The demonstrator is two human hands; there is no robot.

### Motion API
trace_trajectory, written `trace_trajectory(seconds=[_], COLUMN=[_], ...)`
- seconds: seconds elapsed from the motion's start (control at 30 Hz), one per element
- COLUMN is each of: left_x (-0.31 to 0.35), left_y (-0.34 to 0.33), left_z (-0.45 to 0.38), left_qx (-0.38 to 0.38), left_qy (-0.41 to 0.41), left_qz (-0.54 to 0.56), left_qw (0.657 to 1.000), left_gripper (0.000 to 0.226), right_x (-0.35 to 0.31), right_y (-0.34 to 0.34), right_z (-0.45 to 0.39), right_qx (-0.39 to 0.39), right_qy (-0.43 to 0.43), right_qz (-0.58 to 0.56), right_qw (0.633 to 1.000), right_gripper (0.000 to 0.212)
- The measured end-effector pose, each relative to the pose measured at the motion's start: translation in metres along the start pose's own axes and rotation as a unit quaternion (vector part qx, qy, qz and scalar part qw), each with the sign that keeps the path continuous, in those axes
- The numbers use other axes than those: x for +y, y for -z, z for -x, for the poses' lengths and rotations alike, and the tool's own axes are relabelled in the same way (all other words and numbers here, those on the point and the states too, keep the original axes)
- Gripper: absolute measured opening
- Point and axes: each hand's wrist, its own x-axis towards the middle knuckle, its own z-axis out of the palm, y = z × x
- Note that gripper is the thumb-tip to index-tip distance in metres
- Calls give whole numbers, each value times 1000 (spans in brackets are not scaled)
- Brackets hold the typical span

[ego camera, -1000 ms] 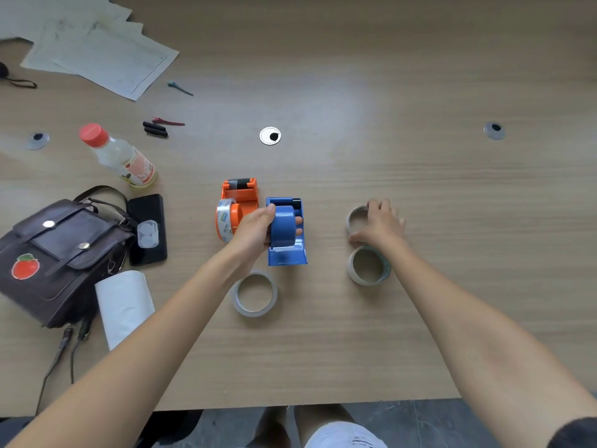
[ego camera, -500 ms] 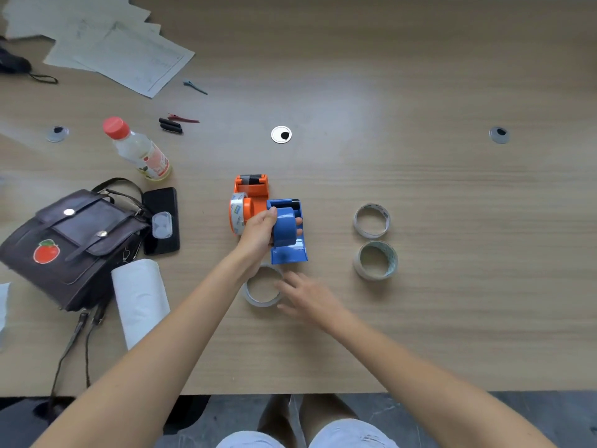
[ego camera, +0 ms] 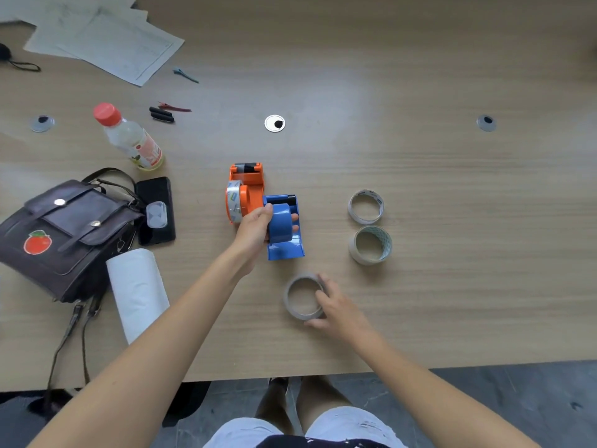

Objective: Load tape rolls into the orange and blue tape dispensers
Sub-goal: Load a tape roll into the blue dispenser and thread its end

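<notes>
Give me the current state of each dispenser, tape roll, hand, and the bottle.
Orange dispenser: on the table, a tape roll mounted on it.
Blue dispenser: no tape seen on it, gripped by the left hand.
Grey tape roll: flat on the table, right hand closing on its rim.
White tape roll: lying loose, untouched.
Patterned tape roll: lying loose, untouched.
Bottle: capped, upright.

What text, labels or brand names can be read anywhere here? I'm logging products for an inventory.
No text is legible.
Red-capped clear plastic bottle: label print too blurred to read.
Clear tape roll in the orange tape dispenser: blue-green mark, unreadable.
Patterned tape roll on the wooden table: green print, too small.
White paper sheets: faint lines, unreadable.
Dark brown bag: tomato picture only, no words.
</notes>
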Motion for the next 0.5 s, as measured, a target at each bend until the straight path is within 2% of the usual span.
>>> trace_trajectory(seconds=[0.07, 0.13, 0.23, 0.3, 0.37, 0.5], left_x=[-2, -3, -3, -4, -3, 2], left_y=[0, -2, -6, -10, -15, -25], left_z=[5, 13, 22, 29, 37, 46], left_qx=[-3, -2, -1, -12, -32, -54], left_qy=[4, 9, 16, 21, 18, 15], left_qz=[9, 17, 18, 18, 6, -4], left_qw=[1000, 1000, 1000, 1000, 999, 998], left_gripper=[33, 33, 34, 34, 35, 38], right_x=[7, 5, -6, -17, -34, -66], right_y=[9, 25, 59, 85, 106, 121], right_z=[15, 25, 21, 11, -1, -18], right_qx=[12, 76, 220, 261, 259, 170], right_qy=[-56, -139, -230, -225, -188, -162], right_qz=[-78, -175, -318, -401, -461, -531], right_qw=[995, 972, 893, 849, 828, 814], right_gripper=[39, 38, 41, 48, 51, 55])
